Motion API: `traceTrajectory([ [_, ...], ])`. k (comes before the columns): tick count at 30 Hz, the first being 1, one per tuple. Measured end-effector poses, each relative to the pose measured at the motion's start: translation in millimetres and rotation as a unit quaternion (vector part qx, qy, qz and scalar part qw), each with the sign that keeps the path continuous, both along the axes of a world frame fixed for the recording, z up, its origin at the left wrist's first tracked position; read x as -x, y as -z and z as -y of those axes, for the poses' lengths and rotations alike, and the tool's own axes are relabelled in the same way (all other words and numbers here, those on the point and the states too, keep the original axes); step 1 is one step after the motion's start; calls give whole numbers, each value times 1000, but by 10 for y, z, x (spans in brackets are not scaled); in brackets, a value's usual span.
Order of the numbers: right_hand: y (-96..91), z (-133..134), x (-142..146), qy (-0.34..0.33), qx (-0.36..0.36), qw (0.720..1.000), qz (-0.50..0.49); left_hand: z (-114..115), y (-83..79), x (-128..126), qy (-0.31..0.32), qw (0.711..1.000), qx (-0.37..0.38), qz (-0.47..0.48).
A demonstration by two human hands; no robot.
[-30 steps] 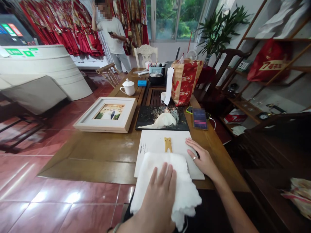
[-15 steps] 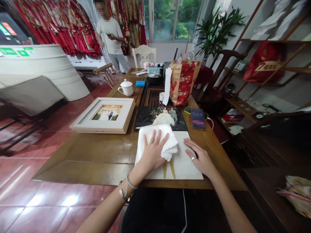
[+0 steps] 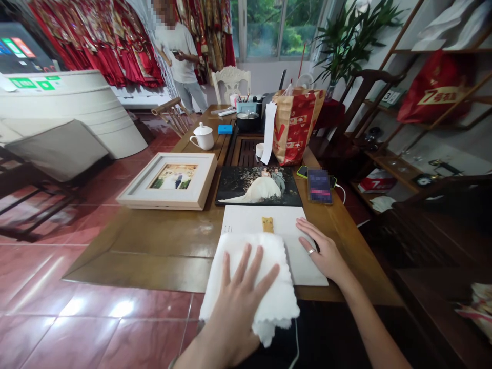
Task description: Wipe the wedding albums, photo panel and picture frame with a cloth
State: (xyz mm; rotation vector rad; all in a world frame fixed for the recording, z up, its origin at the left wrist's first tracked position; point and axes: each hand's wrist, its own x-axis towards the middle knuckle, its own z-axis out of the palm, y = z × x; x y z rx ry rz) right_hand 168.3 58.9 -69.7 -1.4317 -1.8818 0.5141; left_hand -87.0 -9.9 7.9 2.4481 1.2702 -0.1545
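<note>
A folded white cloth [image 3: 277,297] lies over the near left part of a flat white panel [image 3: 307,271] and hangs past the table's front edge. My left hand [image 3: 240,292] is flat on top of the cloth with its fingers spread. A small gold-brown shape [image 3: 268,224] shows on the panel above the cloth; its lower part is covered. My right hand [image 3: 321,251], with a ring on one finger, rests open on the panel's right edge. Just beyond the panel lies a dark wedding photo print [image 3: 261,187], touching or nearly touching it.
A light wooden picture frame [image 3: 169,182] lies to the left. Farther back are a lidded white cup [image 3: 202,137], a blue box [image 3: 225,129] and a red-brown paper bag [image 3: 295,125]. Two phones, one a dark phone [image 3: 320,187], lie at right. A person [image 3: 180,56] stands behind the table.
My left hand and the cloth have slid toward me, from the panel's upper part to its near edge, uncovering the top of the panel. My right hand stays on the right edge.
</note>
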Motion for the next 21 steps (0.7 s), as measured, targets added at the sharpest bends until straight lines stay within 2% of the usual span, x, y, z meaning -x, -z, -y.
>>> traceTrajectory([
  [3, 4, -6, -6, 0, 0, 1000, 3, -124, -8, 11, 9, 1000, -15, 8],
  [10, -25, 1, 8, 4, 18, 1000, -4, -929, 5, -45, 6, 996, -85, -1],
  [13, -30, 6, 13, 6, 25, 1000, -2, -1104, 48, -16, 15, 995, -103, 1],
  [17, -28, 11, 13, 5, 30, 1000, -2, -1021, 91, 22, -8, 992, -127, -6],
  [21, -16, 7, 6, 4, 19, 1000, 2, -652, 61, 31, -8, 996, -86, -15],
])
